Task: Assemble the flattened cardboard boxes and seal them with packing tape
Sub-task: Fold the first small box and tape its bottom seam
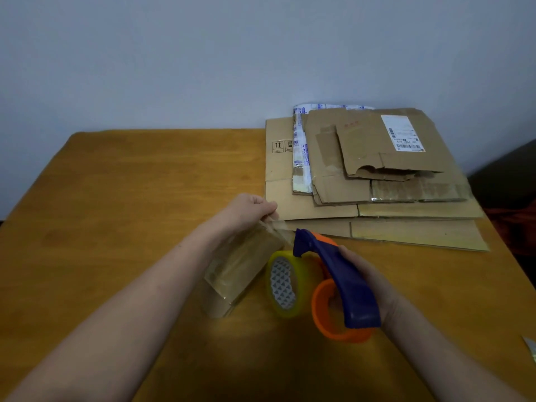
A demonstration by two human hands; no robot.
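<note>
A stack of flattened cardboard boxes (377, 181) lies at the table's far right; the top one carries a white shipping label. My right hand (374, 288) grips the blue and orange tape dispenser (339, 274) by its blue handle. The yellowish tape roll (285, 284) sits beside it, off the orange hub. My left hand (249, 211) pinches the free end of a clear tape strip (240, 265) that stretches from my fingers down toward the table, just left of the dispenser's nose.
The brown wooden table (130, 198) runs back to a pale wall. A dark piece of furniture (510, 175) stands past the right edge. A small shiny scrap (530, 346) lies at the table's near right.
</note>
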